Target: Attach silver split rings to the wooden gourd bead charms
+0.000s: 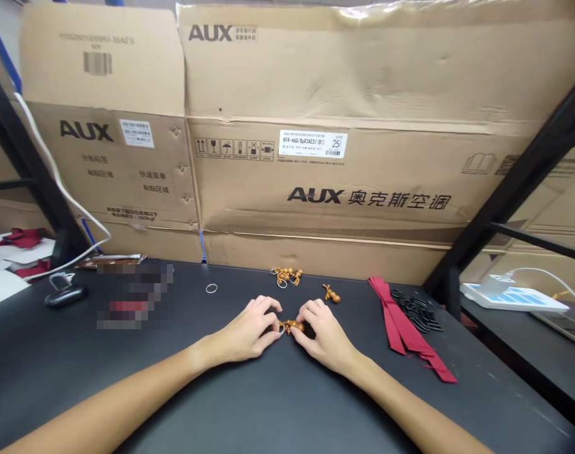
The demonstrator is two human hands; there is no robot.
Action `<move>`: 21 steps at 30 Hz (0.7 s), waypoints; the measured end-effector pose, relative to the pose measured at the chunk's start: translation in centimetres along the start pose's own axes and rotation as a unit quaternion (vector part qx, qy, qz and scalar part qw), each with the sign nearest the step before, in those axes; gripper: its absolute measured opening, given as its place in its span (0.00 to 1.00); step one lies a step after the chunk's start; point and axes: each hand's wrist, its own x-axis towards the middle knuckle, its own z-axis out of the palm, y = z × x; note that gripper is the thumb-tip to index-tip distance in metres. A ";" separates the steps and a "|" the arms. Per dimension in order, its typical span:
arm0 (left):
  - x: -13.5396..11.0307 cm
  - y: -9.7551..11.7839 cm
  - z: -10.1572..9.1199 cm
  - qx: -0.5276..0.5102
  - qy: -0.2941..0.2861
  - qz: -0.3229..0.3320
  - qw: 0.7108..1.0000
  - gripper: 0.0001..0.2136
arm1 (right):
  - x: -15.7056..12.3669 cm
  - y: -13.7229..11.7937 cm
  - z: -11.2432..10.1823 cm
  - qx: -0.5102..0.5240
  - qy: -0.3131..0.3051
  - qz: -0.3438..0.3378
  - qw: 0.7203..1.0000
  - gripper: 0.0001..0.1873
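Observation:
Near the middle of the black table, my left hand (254, 328) is curled with its fingertips at a small metal key ring (282, 329). The ring sits beside a brown wooden gourd pendant (297, 326) on an orange-brown cord. My right hand (324, 335) pinches the gourd pendant from the other side, partly covering it. Behind my hands lies a small pile of similar gourd keychains (287, 276) with rings. A single gourd pendant (333, 294) on a cord, with no ring visible, lies behind my right hand. A loose key ring (212, 289) rests farther left.
Dark red ribbon strips (403, 321) lie to the right, next to a heap of black clasps (417, 310). At left are a black object (66, 295) and a pixelated patch. Cardboard boxes (316, 75) stand along the back. A white power strip (514, 296) is at far right.

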 end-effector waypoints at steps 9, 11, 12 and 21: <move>0.1 0.1 0.4 0.032 0.018 0.003 0.999 0.06 | -0.1 -0.4 -0.4 0.026 -0.014 -0.031 0.999 0.04; 0.0 0.0 0.3 0.023 0.015 0.004 1.000 0.06 | 0.0 -0.2 -0.2 0.007 0.007 -0.007 1.000 0.05; 0.0 0.0 0.3 0.018 0.014 0.002 1.000 0.05 | 0.1 -0.1 -0.1 0.002 0.015 0.003 1.000 0.06; 0.0 0.5 0.3 0.031 0.035 -0.010 0.999 0.07 | -0.2 -0.2 -0.4 0.045 -0.033 -0.040 0.998 0.02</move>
